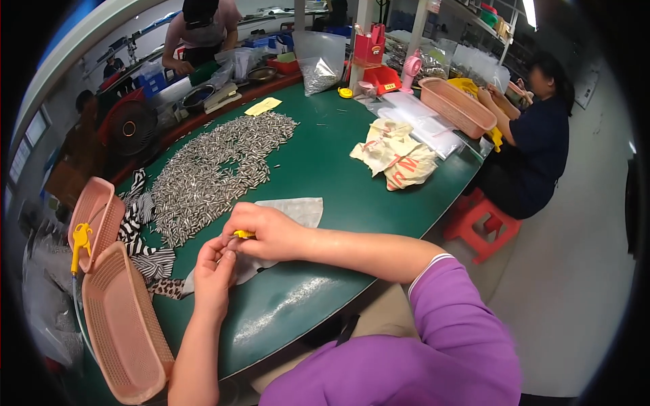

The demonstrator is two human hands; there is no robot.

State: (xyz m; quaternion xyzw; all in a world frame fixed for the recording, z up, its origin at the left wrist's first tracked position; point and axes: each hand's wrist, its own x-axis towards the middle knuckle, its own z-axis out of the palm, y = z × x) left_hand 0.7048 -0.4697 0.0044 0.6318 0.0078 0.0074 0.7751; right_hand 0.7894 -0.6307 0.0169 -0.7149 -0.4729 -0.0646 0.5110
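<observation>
Risk: small yellow item [244, 234] could drop onto grey cloth [308, 208] if right hand [264, 232] loosens pinch; sideways knock could scatter metal-pin pile [210, 172]. Pose: right hand curled, gripping yellow item, forearm angled in from right. Left hand [214, 269] pinched closed, fingertips meeting right's; contents hidden, can't tell. Yellow item between hands, above cloth, near pile.

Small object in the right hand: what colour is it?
The small object looks yellow where it shows, best in the head view.
</observation>
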